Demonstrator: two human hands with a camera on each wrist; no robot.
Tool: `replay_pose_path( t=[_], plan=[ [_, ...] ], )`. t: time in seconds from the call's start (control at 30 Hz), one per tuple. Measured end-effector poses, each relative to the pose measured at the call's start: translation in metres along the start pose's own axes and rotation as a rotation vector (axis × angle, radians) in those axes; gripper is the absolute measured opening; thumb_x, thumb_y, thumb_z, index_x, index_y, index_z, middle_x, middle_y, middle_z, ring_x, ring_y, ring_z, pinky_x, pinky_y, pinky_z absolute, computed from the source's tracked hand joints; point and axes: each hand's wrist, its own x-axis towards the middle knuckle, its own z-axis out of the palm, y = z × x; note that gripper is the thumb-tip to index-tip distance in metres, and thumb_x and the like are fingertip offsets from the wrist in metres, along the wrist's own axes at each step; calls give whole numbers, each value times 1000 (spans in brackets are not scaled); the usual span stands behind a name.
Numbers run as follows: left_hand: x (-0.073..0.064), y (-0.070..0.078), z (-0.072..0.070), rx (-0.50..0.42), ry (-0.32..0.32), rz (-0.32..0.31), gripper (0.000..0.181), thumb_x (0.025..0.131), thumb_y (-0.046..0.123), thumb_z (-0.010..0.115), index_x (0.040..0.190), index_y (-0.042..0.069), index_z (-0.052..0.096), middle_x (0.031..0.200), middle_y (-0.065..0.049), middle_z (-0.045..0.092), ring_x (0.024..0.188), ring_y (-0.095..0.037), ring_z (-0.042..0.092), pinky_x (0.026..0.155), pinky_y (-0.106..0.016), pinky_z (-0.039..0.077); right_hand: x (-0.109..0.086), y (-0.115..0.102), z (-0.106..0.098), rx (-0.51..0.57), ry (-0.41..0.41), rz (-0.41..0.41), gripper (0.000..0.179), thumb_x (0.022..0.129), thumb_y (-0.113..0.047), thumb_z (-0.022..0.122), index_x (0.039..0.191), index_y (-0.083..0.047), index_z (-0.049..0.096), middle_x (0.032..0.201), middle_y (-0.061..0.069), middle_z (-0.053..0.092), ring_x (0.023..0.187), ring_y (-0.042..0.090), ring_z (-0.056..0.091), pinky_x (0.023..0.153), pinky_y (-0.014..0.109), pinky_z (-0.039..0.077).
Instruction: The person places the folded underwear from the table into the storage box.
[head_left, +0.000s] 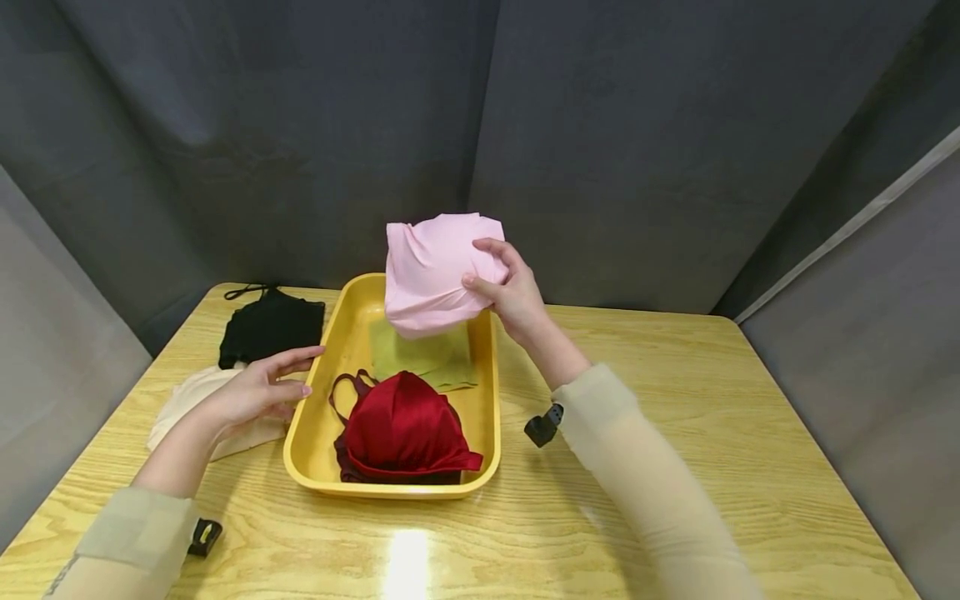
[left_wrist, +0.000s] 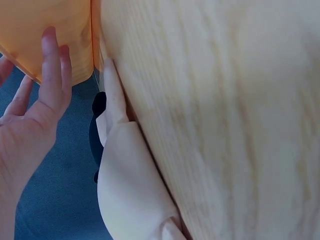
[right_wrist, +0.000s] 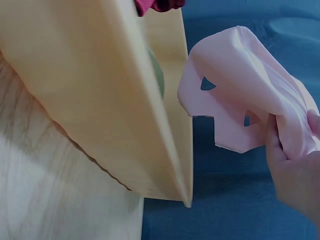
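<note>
My right hand (head_left: 513, 292) pinches a pale pink bra (head_left: 438, 271) by its right side, above the far end of a yellow tray (head_left: 367, 292). In the right wrist view the pink bra (right_wrist: 235, 90) hangs folded, with small openings along its edge. My left hand (head_left: 258, 392) touches the left rim of the tray; its fingers lie nearly straight along the outer wall in the left wrist view. Inside the tray a shiny dark red bra (head_left: 405, 425) lies in the near half. A yellow-green folded cloth (head_left: 450, 358) is behind it, partly hidden by the pink bra.
Left of the tray, a black strappy garment (head_left: 273, 325) lies on the wooden table (head_left: 637, 400), with a cream garment (head_left: 187, 400) nearer, partly under my left hand. Grey curtains (head_left: 615, 150) stand behind the table and at both sides.
</note>
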Motion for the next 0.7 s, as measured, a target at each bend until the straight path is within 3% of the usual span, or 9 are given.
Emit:
replay_pose_path(
  t=[0.37,0.7],
  plan=[
    [1,-1,0,-11,2,-9,65,92,15,60,148,13,28,144,-23,34,113,-35,55,83,-42,54,5,26,10,2,11,-8,51,81,10,66,126,-7,51,118,6,47,88,18,52,60,18,50],
    [3,-2,-1,-3,5,-18,66,91,16,61,148,14,28,144,-22,35,111,-33,57,83,-41,54,1,43,16,-74,12,42,51,80,8,68,126,-8,53,108,4,48,56,11,45,47,17,41]
  ],
)
